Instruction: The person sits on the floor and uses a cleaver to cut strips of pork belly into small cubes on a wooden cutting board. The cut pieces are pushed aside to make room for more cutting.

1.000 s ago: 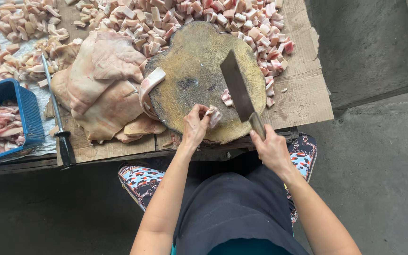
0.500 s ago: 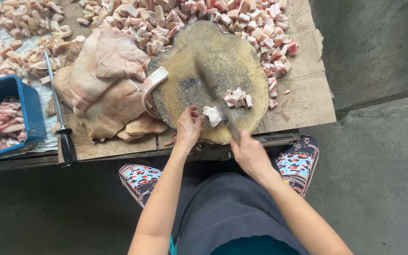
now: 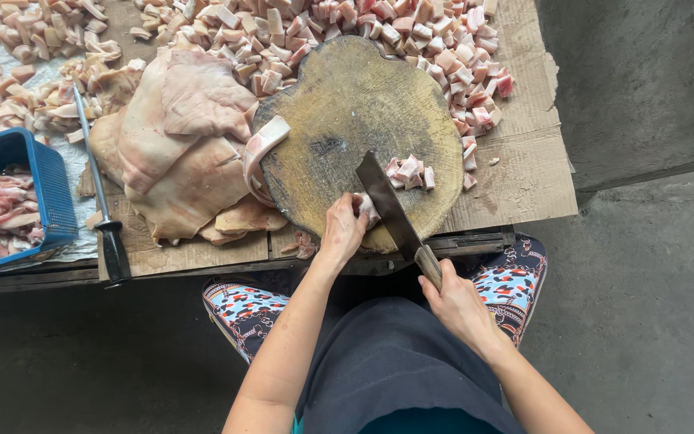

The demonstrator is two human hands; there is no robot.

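A round wooden chopping block point(image 3: 359, 112) lies on cardboard. My left hand point(image 3: 340, 231) presses a strip of pork point(image 3: 366, 207) against the block's near edge. My right hand point(image 3: 453, 299) grips the wooden handle of a cleaver point(image 3: 387, 205), whose blade rests beside my left fingers on the strip. A small heap of cut cubes point(image 3: 410, 172) lies just right of the blade. Another long strip point(image 3: 260, 153) hangs over the block's left rim.
Large slabs of pork skin point(image 3: 178, 145) lie left of the block. Piles of cut cubes point(image 3: 363, 32) cover the cardboard behind it. A sharpening steel point(image 3: 100, 193) and a blue crate of meat point(image 3: 6, 197) sit at the left. My patterned shoes point(image 3: 516, 281) stand below the table edge.
The cleaver came down from a raised position at the right onto the strip by my left hand. A heap of cut cubes now lies right of the blade.
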